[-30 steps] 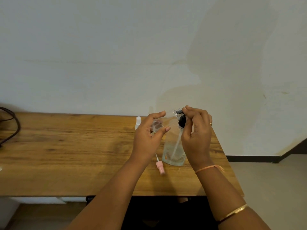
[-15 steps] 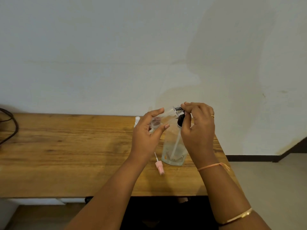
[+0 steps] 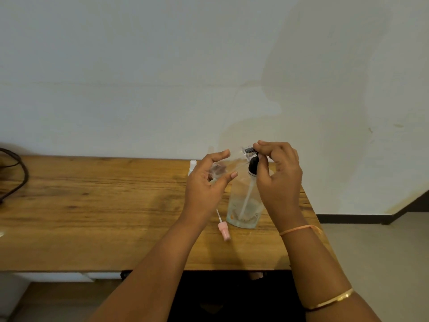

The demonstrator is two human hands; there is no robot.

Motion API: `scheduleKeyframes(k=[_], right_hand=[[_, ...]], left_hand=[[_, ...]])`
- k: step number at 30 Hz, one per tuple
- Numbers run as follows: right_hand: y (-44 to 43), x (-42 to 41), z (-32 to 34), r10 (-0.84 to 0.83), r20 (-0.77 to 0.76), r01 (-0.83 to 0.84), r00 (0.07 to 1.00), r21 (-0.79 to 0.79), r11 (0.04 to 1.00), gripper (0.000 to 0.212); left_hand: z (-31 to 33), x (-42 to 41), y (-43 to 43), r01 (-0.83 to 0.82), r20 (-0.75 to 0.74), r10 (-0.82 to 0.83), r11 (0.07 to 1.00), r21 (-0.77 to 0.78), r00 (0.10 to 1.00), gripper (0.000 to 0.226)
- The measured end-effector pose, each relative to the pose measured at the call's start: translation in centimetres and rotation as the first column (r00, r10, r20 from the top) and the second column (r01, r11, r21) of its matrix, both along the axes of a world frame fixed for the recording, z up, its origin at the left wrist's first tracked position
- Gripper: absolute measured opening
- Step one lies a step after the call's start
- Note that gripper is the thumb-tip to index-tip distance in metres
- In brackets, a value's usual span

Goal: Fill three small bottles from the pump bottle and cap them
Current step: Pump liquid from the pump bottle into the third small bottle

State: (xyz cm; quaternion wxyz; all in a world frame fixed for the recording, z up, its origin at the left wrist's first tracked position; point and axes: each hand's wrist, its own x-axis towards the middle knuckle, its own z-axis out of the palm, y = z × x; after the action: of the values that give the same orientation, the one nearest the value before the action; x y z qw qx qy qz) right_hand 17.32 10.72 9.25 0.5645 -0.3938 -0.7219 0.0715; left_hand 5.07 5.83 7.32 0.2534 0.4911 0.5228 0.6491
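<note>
Left hand [image 3: 206, 187] grips a small bottle [image 3: 233, 161] between curled thumb and fingers; the bottle is clear, tilted, mouth up toward the right, and its outline is faint against wall and wood; fill level cannot be told. Right hand [image 3: 281, 180] is curled over the head [image 3: 249, 151] of the pump bottle [image 3: 243, 203], fingertips pinching it; the spout is largely covered, so whether it meets the small bottle's mouth cannot be told. Pump bottle stands upright on the table [image 3: 92, 205] near its right end, its right side hidden by the right hand; a little liquid shows at the bottom. A pink cap [image 3: 224, 231] with dip tube lies just left of its base; a white bottle [image 3: 192, 165] stands behind the left hand, mostly hidden; a dark cable [image 3: 18, 173] is cut off at the left edge.
</note>
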Motion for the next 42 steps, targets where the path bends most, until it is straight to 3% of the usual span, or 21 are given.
scheduleKeyframes(k=[7, 22, 42], right_hand=[[0.1, 0.2, 0.7, -0.02, 0.065, 0.019, 0.998, 0.017, 1.0, 0.022], [0.2, 0.2, -0.6, -0.008, 0.028, 0.006, 1.0, 0.047, 0.999, 0.021], [0.1, 0.0, -1.2, -0.032, 0.087, 0.027, 0.996, 0.06, 0.998, 0.026]], left_hand=[[0.2, 0.0, 0.1, 0.006, 0.014, -0.006, 1.0, 0.004, 1.0, 0.043], [-0.3, 0.0, 0.0, 0.015, -0.036, -0.015, 1.0, 0.003, 0.999, 0.042], [-0.5, -0.3, 0.0, -0.013, -0.1, 0.011, 1.0, -0.026, 0.995, 0.043]])
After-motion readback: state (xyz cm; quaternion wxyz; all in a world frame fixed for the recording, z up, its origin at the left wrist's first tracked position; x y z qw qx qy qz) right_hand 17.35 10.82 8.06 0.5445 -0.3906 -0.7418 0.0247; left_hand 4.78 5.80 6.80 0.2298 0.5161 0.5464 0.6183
